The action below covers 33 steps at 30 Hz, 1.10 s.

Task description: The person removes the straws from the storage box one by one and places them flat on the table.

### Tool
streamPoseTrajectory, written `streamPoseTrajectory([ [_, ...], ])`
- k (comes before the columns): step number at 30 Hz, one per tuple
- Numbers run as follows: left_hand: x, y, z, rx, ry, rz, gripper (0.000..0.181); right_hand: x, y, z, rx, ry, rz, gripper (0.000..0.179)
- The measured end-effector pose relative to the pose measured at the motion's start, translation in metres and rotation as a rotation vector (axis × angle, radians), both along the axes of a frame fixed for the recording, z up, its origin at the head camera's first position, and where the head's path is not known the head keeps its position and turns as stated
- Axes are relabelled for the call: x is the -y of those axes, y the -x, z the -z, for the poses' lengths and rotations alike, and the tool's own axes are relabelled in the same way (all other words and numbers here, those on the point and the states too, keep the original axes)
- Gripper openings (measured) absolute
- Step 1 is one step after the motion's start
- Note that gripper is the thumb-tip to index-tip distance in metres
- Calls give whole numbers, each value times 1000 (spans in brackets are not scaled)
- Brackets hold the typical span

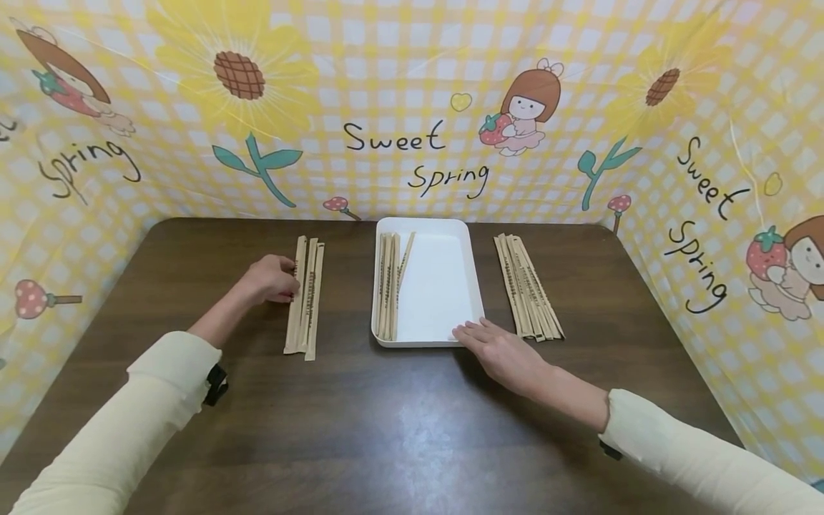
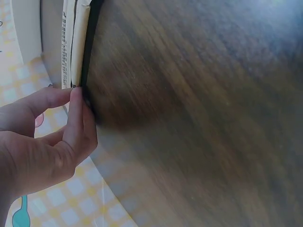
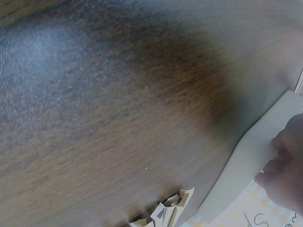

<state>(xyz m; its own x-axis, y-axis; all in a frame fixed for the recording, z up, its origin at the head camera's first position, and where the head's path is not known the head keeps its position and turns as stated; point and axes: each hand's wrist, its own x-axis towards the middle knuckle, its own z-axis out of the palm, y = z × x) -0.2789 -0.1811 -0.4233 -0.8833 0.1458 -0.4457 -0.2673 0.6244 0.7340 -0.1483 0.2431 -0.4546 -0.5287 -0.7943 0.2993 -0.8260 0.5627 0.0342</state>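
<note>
My left hand is at the outer side of a small group of slim paper-wrapped straws left of the tray. In the left wrist view its thumb and fingertips pinch a brown paper-wrapped straw at the edge of that group. My right hand touches the near right corner of the white tray, fingers laid at the rim; its thumb is hidden in the head view. Several wrapped straws lie along the tray's left side, one of them slanted.
Another bundle of wrapped straws lies right of the tray, near my right hand. All of it rests on a dark wooden table. A yellow checked cloth with printed flowers walls off the back and both sides.
</note>
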Motion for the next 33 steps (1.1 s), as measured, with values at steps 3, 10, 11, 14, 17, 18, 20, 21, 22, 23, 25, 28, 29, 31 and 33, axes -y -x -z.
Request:
streamPoseTrajectory([
  [3, 2, -2, -1, -7, -5, -5, 70, 0, 0, 0, 2, -8, 4, 45],
  [10, 0, -3, -8, -68, 2, 3, 65, 0, 0, 0, 9, -7, 8, 44],
  [11, -2, -2, -10, -73, -6, 3, 65, 0, 0, 0, 9, -7, 9, 44],
  [14, -14, 1, -18, -49, -50, 14, 64, 0, 0, 0, 12, -3, 8, 44],
  [17, -31, 4, -28, 6, -113, 27, 64, 0, 0, 0, 16, -2, 6, 44],
  [18, -37, 5, -31, 23, -134, 36, 64, 0, 0, 0, 16, -1, 5, 44],
  [20, -50, 6, -35, 50, -179, 44, 64, 0, 0, 0, 14, -2, 3, 45],
  [21, -57, 7, -37, 57, -196, 51, 63, 0, 0, 0, 12, -2, 1, 45],
  [22, -63, 7, -39, 65, -215, 52, 63, 0, 0, 0, 11, -2, 0, 45],
  [23, -70, 8, -41, 71, -227, 54, 63, 0, 1, 0, 10, -2, -1, 45],
  [25, -81, 9, -44, 73, -239, 64, 64, 0, 1, 1, 10, 1, -1, 46],
  [28, -96, 12, -49, 66, -241, 85, 65, -1, 1, 1, 10, 4, 0, 45],
  [29, -101, 13, -49, 60, -236, 96, 65, -1, 1, 1, 10, 4, 0, 45],
  [31, -108, 15, -50, 51, -233, 110, 66, -1, 1, 0, 9, 4, -2, 44],
  [33, -116, 16, -50, 47, -239, 120, 68, 0, 0, 0, 9, 0, -1, 44],
])
